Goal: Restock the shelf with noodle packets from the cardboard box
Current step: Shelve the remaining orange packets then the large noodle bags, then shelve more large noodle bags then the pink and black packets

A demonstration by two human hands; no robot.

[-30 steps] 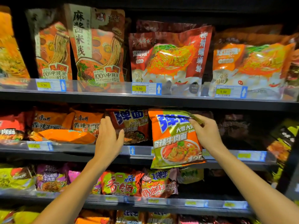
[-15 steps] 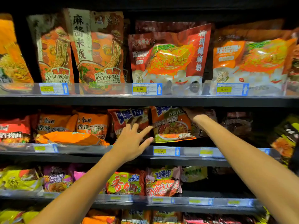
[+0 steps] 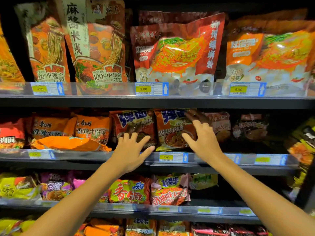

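Both arms reach up from the bottom of the frame to the middle shelf [image 3: 102,160] of a noodle rack. The left hand [image 3: 131,149], at centre, has its fingers spread and straight; the fingertips lie against the lower front of a red packet [image 3: 134,123] with blue lettering, and the hand grasps nothing. The right hand [image 3: 202,140], just right of centre, is also released, fingers splayed, resting on the right edge of an orange packet [image 3: 172,130] that stands upright on the same shelf, beside the red one and touching it. That orange packet sits directly above a yellow price tag [image 3: 166,157] reading 3.00 on the shelf rail.

Left of the red packet stand two orange packs [image 3: 92,128], with another orange pack [image 3: 68,143] lying flat in front of them. Right of the right hand, dark packets [image 3: 250,126] sit in shadow; their print is too dim to read.

The top shelf, across the upper part of the frame, carries tall orange bags [image 3: 95,46] at left and wide red bags [image 3: 177,50] at centre, with tags [image 3: 143,89] marked 9.90 on the clear rail. Along the lower part of the frame, a shelf holds green, purple and yellow packs [image 3: 129,193]. The cardboard box is out of view.
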